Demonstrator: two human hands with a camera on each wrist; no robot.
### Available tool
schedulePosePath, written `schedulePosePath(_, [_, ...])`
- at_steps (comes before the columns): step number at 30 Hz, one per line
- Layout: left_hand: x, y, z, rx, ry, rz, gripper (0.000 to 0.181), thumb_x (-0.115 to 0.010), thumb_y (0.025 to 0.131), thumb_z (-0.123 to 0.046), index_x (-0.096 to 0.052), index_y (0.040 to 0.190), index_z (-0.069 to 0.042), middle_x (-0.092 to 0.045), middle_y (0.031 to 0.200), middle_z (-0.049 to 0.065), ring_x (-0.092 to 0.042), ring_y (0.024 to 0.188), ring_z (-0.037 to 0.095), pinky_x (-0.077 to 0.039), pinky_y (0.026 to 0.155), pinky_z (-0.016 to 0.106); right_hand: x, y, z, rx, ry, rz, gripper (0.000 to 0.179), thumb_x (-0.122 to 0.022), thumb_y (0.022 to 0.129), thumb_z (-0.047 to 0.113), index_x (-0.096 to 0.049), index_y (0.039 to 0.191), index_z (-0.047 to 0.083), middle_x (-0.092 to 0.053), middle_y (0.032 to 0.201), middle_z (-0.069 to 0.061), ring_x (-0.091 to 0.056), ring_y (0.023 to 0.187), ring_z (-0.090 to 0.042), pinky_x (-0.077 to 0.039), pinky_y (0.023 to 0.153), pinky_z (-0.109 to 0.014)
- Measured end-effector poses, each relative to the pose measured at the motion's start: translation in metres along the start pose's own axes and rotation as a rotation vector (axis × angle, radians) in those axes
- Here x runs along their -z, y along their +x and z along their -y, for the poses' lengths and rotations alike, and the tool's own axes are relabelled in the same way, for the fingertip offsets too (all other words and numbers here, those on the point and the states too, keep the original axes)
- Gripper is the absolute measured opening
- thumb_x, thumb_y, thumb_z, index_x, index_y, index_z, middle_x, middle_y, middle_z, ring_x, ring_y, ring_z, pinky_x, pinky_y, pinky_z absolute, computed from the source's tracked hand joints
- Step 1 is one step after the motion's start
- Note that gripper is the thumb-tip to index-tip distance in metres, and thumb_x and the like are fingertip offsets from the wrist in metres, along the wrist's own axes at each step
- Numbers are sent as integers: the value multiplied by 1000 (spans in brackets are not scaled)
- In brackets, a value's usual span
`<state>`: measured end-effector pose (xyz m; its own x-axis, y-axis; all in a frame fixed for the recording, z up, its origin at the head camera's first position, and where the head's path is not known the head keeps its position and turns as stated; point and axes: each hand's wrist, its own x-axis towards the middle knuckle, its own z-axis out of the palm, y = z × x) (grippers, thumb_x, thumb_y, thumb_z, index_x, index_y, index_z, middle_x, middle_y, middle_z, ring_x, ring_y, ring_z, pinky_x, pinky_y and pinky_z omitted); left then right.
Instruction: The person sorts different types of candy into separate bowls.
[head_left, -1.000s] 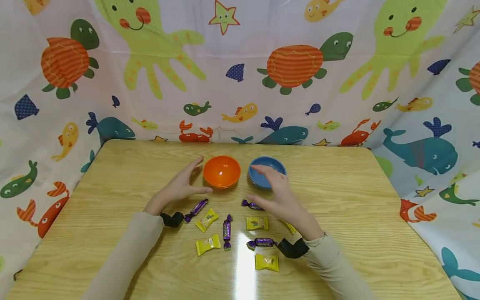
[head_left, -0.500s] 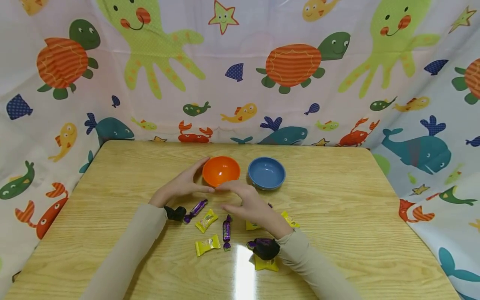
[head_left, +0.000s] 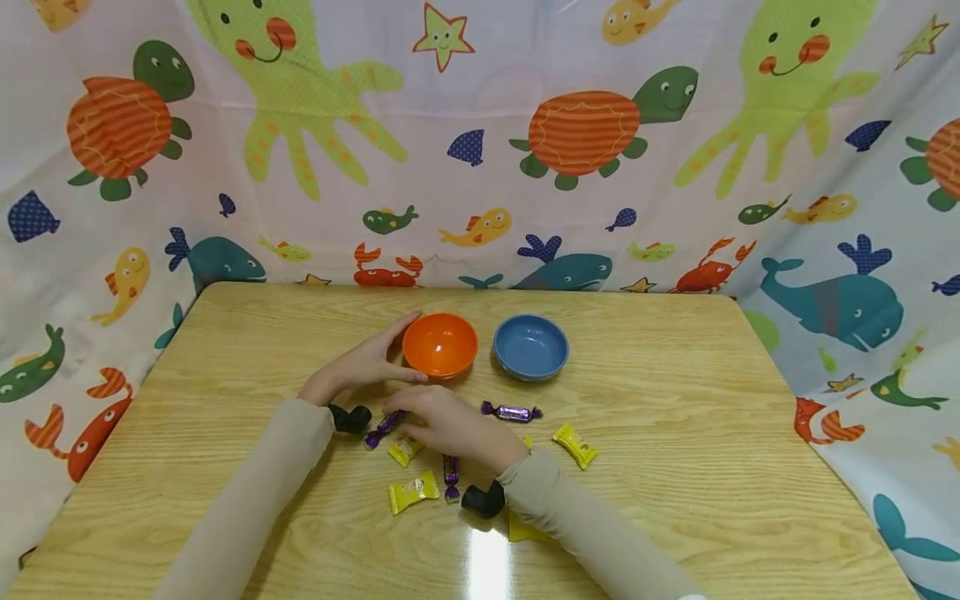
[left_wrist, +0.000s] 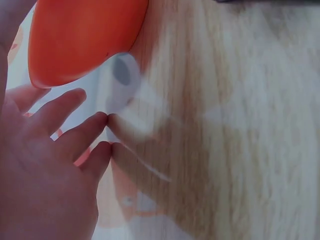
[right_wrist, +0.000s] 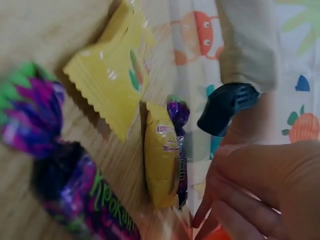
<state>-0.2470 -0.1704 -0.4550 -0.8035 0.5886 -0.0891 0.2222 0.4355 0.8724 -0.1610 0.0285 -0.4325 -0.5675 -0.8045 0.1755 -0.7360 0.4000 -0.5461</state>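
Observation:
My left hand curves around the left side of the orange bowl, thumb at its front and fingers behind. In the left wrist view its fingers are spread, with the bowl's wall just above them. Low over the wrapped candies, my right hand points left, its fingertips near a purple-wrapped candy and a yellow-wrapped candy. Nothing shows between its fingers in the right wrist view, where yellow and purple wrappers lie beside it. Part of another purple candy sits under the hand.
A blue bowl stands right of the orange one. More candies lie on the wooden table: a purple one before the blue bowl, a yellow one to the right. A printed cloth hangs behind.
My right hand has swept left and nearer, from over the blue bowl past the front of the orange bowl to the left candies. My left hand has shifted slightly right, closer around the orange bowl.

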Motion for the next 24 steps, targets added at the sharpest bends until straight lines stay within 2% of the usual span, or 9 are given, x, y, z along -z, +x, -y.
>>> schedulePosePath(7, [3, 1, 1, -10, 14, 8, 109, -82, 82, -40, -10, 161, -21, -12, 165, -2, -11, 151, 25, -8, 119, 55, -14, 12, -3, -74, -189, 63, 24, -67, 94, 4, -71, 118, 7, -69, 113, -2, -63, 105, -8, -48, 92, -17])
schedulePosePath(15, [3, 1, 1, -2, 39, 1, 108, -82, 82, -41, -11, 161, -22, -13, 165, -1, -12, 151, 26, -10, 119, 56, -20, 14, -1, -6, -343, 11, 18, -64, 93, -2, -75, 102, 9, -67, 100, 0, -63, 95, -9, -50, 87, -17])
schedulePosePath(20, [2, 0, 0, 12, 33, 2, 108, -82, 81, -43, -12, 161, -23, -13, 165, -1, -12, 151, 26, -11, 119, 56, -21, 13, 1, 9, -365, -4, 19, -63, 94, -3, -77, 98, 9, -66, 96, 0, -63, 91, -9, -52, 80, -17])
schedulePosePath(24, [2, -1, -2, 13, 39, -5, 109, -82, 81, -42, -12, 161, -23, -13, 165, 0, -12, 150, 27, -12, 118, 57, -17, 12, 3, 19, -342, -16, 21, -63, 91, -7, -77, 97, 8, -66, 95, -1, -64, 91, -10, -52, 81, -17])
